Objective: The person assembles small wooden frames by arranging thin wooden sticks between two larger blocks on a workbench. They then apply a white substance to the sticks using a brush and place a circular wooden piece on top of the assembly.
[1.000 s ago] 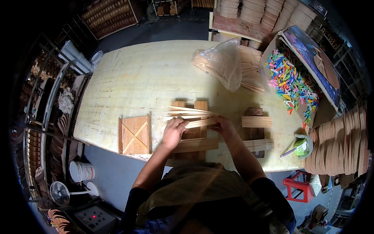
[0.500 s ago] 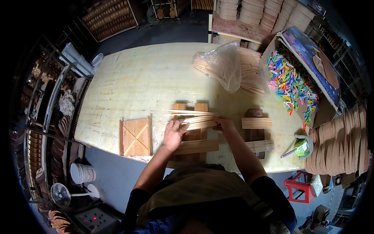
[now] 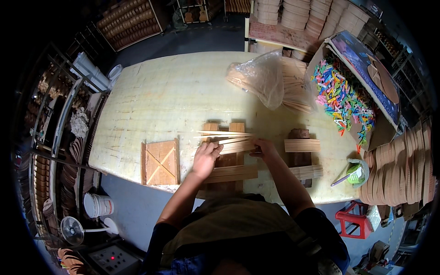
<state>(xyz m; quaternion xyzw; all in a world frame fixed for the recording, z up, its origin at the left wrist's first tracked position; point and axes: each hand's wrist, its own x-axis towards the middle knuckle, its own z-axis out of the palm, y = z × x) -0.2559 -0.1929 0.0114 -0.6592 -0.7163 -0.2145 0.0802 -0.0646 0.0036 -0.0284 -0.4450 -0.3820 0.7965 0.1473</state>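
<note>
Both hands hold the ends of a bundle of thin pale wooden strips (image 3: 234, 145) at the middle of the table. My left hand (image 3: 206, 158) has its fingers closed round the left end, while my right hand (image 3: 265, 149) pinches the right end. A few strips fan out loosely beyond the far side of the bundle. Beneath it lies a brown wooden block frame (image 3: 236, 127), partly covered. Another row of strips (image 3: 233, 173) rests across the frame's near part, close to my body.
Right of my hands, a second block (image 3: 300, 159) carries two strip rows. Left lies a square wooden board (image 3: 159, 161) with crossed strips. Farther off are a plastic bag of strips (image 3: 261, 78) and a box of coloured clothespins (image 3: 341, 94). A green cup (image 3: 356, 174) stands near the right edge.
The hands stay almost in place on the strips, with only slight finger movement. The whole view has shifted very slightly.
</note>
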